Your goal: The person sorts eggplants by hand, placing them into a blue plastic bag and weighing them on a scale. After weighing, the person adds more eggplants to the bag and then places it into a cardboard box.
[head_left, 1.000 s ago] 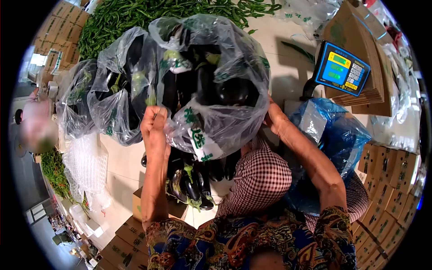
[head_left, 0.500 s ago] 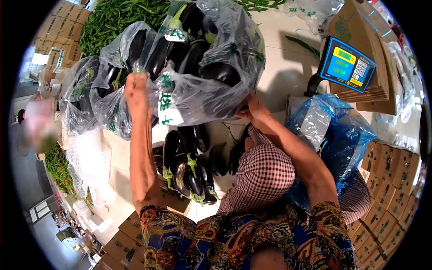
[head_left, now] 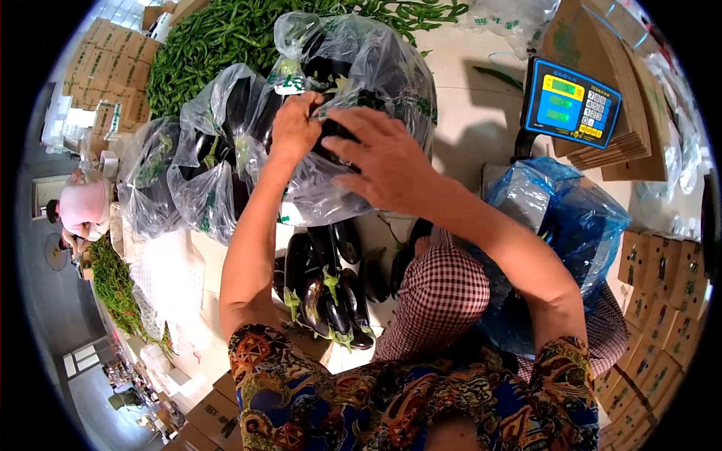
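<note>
A clear plastic bag (head_left: pixel 331 197) with green print holds several dark eggplants (head_left: pixel 239 101) in front of me. My left hand (head_left: pixel 295 126) is closed at the bag's upper middle, its fingers pinched on the plastic near a white printed patch. Over the bag's right part, my right hand (head_left: pixel 387 161) has its fingers spread, slightly blurred, pointing left toward the left hand. It hides some of the bag's contents. Loose eggplants (head_left: pixel 325 289) with green caps lie on the floor between the bag and my checked-cloth knee (head_left: pixel 445 289).
More bagged eggplants (head_left: pixel 150 177) stand at the left. Green peppers (head_left: pixel 218 52) are heaped behind. To the right are a scale display (head_left: pixel 573 103), a blue plastic bag (head_left: pixel 587 218) and flattened cardboard (head_left: pixel 613 90). Stacked boxes (head_left: pixel 662 301) line the lower right. A person in pink (head_left: pixel 83 201) bends at far left.
My left hand has moved right and slightly up across the bag. The right hand has left the bag's lower right edge, come up and left over it, and opened its fingers.
</note>
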The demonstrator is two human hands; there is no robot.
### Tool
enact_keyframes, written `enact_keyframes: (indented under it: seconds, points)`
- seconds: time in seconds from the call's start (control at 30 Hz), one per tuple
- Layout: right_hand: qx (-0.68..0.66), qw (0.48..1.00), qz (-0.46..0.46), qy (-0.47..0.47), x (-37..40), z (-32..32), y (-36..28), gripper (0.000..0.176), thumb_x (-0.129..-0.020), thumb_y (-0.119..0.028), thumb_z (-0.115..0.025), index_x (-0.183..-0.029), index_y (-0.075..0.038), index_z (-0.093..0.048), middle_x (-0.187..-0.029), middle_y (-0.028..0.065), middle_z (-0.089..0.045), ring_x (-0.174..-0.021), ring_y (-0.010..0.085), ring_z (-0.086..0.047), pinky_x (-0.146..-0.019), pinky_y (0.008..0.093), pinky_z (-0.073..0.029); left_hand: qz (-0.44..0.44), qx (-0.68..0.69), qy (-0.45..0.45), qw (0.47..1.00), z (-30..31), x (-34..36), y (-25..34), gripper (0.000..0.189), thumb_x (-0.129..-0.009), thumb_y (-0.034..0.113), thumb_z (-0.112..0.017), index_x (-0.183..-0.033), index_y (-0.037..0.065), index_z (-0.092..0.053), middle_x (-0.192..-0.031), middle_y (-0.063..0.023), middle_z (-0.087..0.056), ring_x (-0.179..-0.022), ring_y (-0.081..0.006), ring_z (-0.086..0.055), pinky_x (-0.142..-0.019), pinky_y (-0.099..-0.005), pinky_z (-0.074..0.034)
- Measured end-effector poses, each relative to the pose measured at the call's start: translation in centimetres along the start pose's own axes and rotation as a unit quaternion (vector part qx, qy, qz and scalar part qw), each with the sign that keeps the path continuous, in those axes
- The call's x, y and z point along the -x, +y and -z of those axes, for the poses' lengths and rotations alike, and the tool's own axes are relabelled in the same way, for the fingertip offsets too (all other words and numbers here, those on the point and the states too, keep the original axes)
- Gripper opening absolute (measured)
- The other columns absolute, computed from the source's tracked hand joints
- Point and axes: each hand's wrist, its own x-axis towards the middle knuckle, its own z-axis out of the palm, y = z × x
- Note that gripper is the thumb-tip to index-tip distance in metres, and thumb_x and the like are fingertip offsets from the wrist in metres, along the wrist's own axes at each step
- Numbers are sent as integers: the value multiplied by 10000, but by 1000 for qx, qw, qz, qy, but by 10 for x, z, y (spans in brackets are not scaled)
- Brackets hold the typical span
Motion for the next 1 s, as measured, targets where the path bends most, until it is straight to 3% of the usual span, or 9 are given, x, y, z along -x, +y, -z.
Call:
enact_keyframes:
  seconds: [0.2,0.33,0.4,0.53,0.7,0.77,0.83,0.9,1.0]
  points:
    - [145,970,-130,-146,-5,-3,40,595,-899,-501,-556,-1270,-37,-524,-1229,158,-533,-1081,330,-558,-905,461,-453,80,-84,-72,991,-18,-51,-26,334,-858,292,-617,-1084,47,-641,-1026,-216,-659,-1011,-383,-612,-860,-439,-483]
    - [146,917,-296,-226,15,7,71,592,-889,-431,-607,-1233,40,-508,-1190,178,-512,-936,350,-615,-772,445,-514,101,-60,-111,987,-36,-73,-36,444,-886,370,-591,-1184,41,-612,-1091,-211,-659,-1054,-356,-616,-908,-401,-465]
    - [142,932,-251,-220,18,3,83,583,-863,-390,-647,-1221,49,-509,-1196,182,-494,-938,347,-611,-757,436,-518,100,24,-112,988,-47,-79,-31,602,-865,487,-602,-1232,11,-584,-1144,-222,-644,-1107,-349,-598,-939,-383,-448]
    - [154,960,-210,-103,23,-7,80,553,-833,-307,-686,-1206,62,-512,-1198,188,-474,-962,336,-599,-742,417,-526,199,-65,-102,973,-74,-102,-18,839,-742,650,-647,-1239,-21,-565,-1209,-228,-613,-1146,-365,-572,-967,-377,-438]
    - [131,947,-267,-122,24,6,76,590,-840,-297,-670,-1278,50,-483,-1335,209,-463,-1069,372,-574,-880,435,-495,236,-130,-154,951,-71,-125,3,739,-675,549,-706,-1156,-8,-639,-1211,-216,-612,-1117,-366,-589,-948,-414,-466]
    - [131,947,-264,-131,25,13,76,594,-839,-290,-672,-1285,50,-477,-1351,205,-452,-1083,368,-566,-884,436,-493,244,-43,-156,956,-51,-125,-8,729,-623,519,-740,-1103,-24,-662,-1054,-203,-678,-1003,-363,-640,-886,-394,-492]
    - [130,951,-248,-133,27,17,76,600,-840,-285,-672,-1295,48,-469,-1369,199,-437,-1097,365,-557,-887,440,-491,222,199,-22,954,-48,-126,-32,593,-596,427,-787,-985,-7,-677,-901,-129,-684,-806,-277,-649,-732,-379,-527]
    - [150,959,-219,-99,29,16,74,573,-831,-264,-686,-1250,73,-489,-1337,207,-438,-1055,360,-561,-867,451,-487,364,423,-35,829,4,-123,-4,426,-788,383,-701,-1097,98,-635,-927,-98,-656,-761,-178,-621,-645,-362,-555]
    - [143,962,-220,-81,20,18,65,559,-825,-246,-693,-1242,70,-498,-1341,219,-425,-1054,365,-556,-877,458,-481,331,397,-95,851,62,-107,11,422,-829,422,-661,-1076,83,-614,-897,-127,-671,-667,-173,-625,-532,-268,-528]
